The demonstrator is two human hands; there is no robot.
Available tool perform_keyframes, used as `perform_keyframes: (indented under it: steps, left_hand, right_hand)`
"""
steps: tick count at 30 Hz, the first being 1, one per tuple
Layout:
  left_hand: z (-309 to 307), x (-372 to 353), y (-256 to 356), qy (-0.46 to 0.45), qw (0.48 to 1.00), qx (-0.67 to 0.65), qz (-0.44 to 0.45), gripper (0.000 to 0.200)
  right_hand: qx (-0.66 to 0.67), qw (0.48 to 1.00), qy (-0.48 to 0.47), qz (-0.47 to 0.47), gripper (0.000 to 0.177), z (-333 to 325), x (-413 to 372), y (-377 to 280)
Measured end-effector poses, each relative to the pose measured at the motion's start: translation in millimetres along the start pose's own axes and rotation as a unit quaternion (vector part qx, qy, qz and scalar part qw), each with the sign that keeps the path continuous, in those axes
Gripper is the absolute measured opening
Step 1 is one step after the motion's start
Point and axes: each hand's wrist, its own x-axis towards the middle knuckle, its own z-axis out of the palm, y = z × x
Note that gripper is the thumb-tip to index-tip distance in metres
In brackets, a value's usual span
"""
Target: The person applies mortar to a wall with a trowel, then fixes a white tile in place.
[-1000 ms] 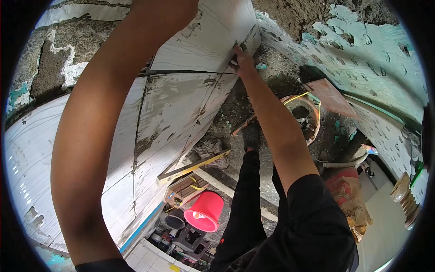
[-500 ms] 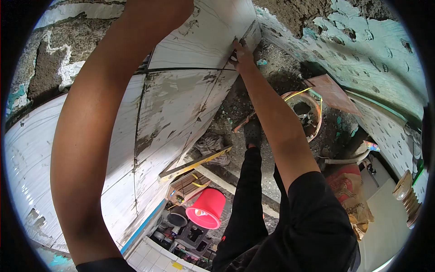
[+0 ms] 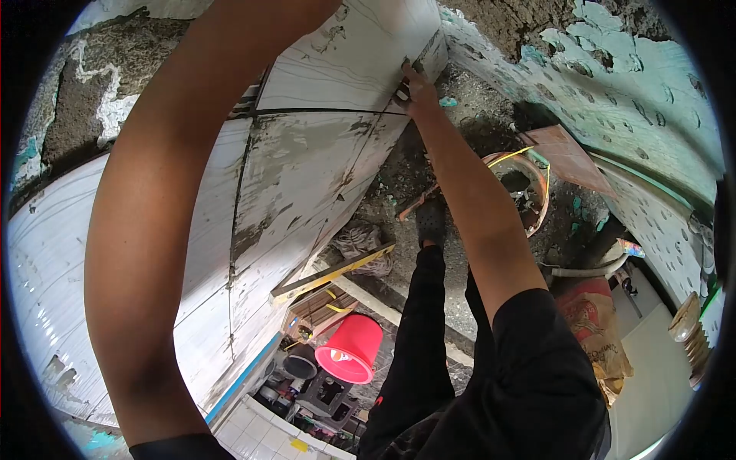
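Note:
A large white tile (image 3: 345, 57) with thin grey wavy lines stands on the wall in front of me, above a mortar-smeared tile (image 3: 299, 157). A dark joint runs between them. My right hand (image 3: 418, 90) touches the upper tile low on its right side, near the wall corner. Its fingers are spread, with a dark gap between the thumb and the others. My left arm reaches up past the upper tile's left side. Only the wrist end of my left hand (image 3: 310, 9) shows at the top edge; its fingers are out of frame.
A round basin (image 3: 543, 201) with grey residue sits on the rough floor by a brown board (image 3: 563, 157). A yellow level (image 3: 333, 274) leans near a crumpled cloth (image 3: 364, 241). Behind are a pink bucket (image 3: 354, 341) and a paper sack (image 3: 598, 330). A pitted turquoise wall (image 3: 621, 92) rises at right.
The view has shifted slightly, so the tiles and floor items sit a little differently in frame. My right hand stays at the tile's lower right side. My left arm still reaches upward.

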Motion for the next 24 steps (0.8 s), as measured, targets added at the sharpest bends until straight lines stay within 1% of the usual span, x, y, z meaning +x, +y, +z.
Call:
perform_keyframes:
  steps: [2,4,6,10,15,18,21,24]
  left_hand:
    - [-2.1,-0.8,3.3,0.007,1.000,-0.013,-0.013,0.019]
    - [-3.6,1.0,4.1,-0.007,0.999,-0.032,-0.035,0.021]
    - [-5.7,6.4,1.8,-0.042,0.995,-0.058,-0.066,0.023]
    - [-8.6,2.3,4.6,-0.004,0.996,-0.080,-0.035,0.030]
    - [-8.8,4.4,3.0,-0.024,0.995,-0.086,-0.042,0.033]
    - [-13.9,-0.1,12.3,-0.010,0.996,-0.076,-0.053,0.033]
    - [-12.7,0.8,12.8,-0.007,0.997,-0.063,-0.048,0.033]
    - [-8.0,3.0,10.8,-0.002,0.997,-0.059,-0.049,0.032]
  right_hand:
    - [-0.006,1.000,0.004,0.001,0.058,-0.1,-1.6,-1.4]
    - [-0.008,1.000,-0.001,0.002,0.056,-0.3,-5.2,-3.1]
    - [-0.008,1.000,-0.016,0.002,0.054,-1.4,-5.6,-4.2]
    - [0.005,1.000,-0.017,0.002,0.052,-3.2,-1.6,-1.4]
    - [0.002,1.000,-0.017,0.003,0.050,-2.6,-3.1,-3.5]
    - [0.040,0.999,-0.025,0.003,0.066,-3.9,-0.5,-1.5]
    - [-0.004,1.000,-0.025,-0.004,0.054,-4.1,-6.0,-3.5]
    - [-0.003,1.000,-0.022,-0.009,0.057,-1.4,-9.7,-5.6]
